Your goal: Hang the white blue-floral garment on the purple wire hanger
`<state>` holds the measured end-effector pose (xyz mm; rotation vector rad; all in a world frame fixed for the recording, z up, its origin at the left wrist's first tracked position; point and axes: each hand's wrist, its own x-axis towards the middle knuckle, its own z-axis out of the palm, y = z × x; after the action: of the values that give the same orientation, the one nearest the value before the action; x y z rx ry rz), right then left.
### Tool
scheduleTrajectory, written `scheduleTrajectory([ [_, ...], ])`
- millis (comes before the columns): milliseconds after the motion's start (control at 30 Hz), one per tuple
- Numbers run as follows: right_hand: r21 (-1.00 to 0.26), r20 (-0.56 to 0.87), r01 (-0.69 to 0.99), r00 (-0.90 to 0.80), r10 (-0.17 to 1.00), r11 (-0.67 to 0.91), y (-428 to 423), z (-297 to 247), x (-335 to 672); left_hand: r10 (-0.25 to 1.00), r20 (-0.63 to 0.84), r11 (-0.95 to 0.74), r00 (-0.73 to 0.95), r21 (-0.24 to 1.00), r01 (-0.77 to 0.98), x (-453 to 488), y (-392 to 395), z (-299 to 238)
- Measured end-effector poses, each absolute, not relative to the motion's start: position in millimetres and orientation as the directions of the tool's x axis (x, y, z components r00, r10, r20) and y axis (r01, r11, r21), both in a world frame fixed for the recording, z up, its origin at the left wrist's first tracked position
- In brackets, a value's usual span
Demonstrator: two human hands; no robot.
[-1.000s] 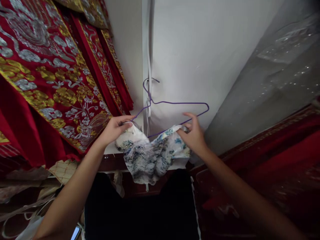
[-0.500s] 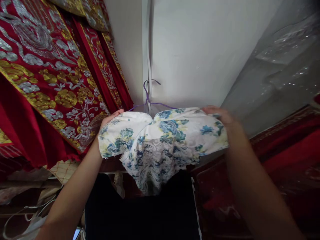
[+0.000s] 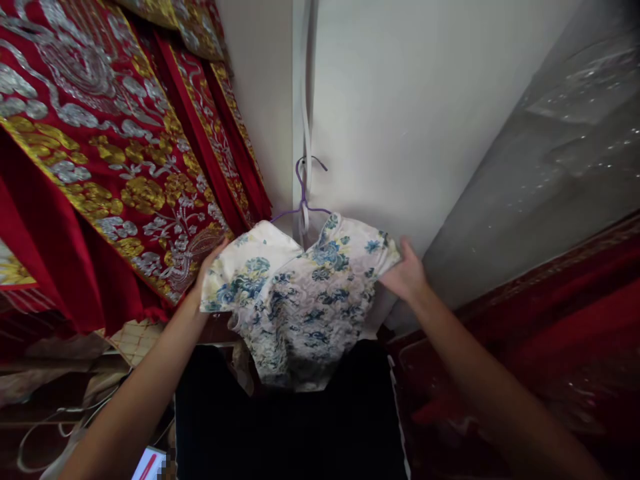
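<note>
A white garment with blue and yellow flowers (image 3: 295,300) hangs on a thin purple wire hanger (image 3: 303,193), whose hook sits on a white strap (image 3: 306,120) against the white wall. My left hand (image 3: 207,263) holds the garment's left shoulder; its fingers are mostly hidden behind the cloth. At the garment's right shoulder my right hand (image 3: 407,273) rests with its fingers against the fabric edge. Most of the hanger is hidden under the cloth.
Red garments with gold and silver embroidery (image 3: 110,153) hang close on the left. A silvery plastic-covered garment (image 3: 550,147) and red cloth (image 3: 550,333) fill the right. Dark fabric (image 3: 290,433) lies below. A phone-like screen (image 3: 150,463) shows at the bottom left.
The floral garment, first bunched below the bare hanger, now sits spread over its shoulders. Both hands moved outward and then came down along the garment's shoulders.
</note>
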<state>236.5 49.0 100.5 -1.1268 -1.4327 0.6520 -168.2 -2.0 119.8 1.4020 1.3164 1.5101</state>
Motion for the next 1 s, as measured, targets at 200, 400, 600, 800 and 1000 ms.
scheduleTrajectory([
  [200, -0.929, 0.367, -0.047, 0.018, 0.93, 0.368, 46.4, 152.0, 256.3, 0.965, 0.263, -0.264, -0.028, 0.962, -0.064, -168.6, -0.3, 153.6],
  [400, -0.885, 0.464, -0.048, -0.032, 0.885, 0.463, 4.8, 211.2, 212.0, 0.877, 0.479, -0.466, 0.036, 0.829, 0.309, -142.3, 7.1, 185.9],
  [600, -0.882, 0.118, 0.086, -0.912, 0.394, 0.463, -61.7, 225.7, 195.1, 0.727, 0.68, -0.601, -0.096, 0.697, 0.392, -120.3, 3.0, 166.0],
  [800, -0.408, 0.434, 0.443, -0.675, 0.597, 0.798, -52.9, 178.5, 156.6, 0.689, 0.721, -0.723, -0.069, 0.691, -0.006, -72.5, -33.0, 173.7],
  [1000, -0.086, 0.725, 0.493, -0.566, 0.394, 0.866, -39.8, 130.9, 114.1, 0.793, 0.605, -0.55, 0.074, 0.762, -0.342, -35.9, -62.4, 207.5],
])
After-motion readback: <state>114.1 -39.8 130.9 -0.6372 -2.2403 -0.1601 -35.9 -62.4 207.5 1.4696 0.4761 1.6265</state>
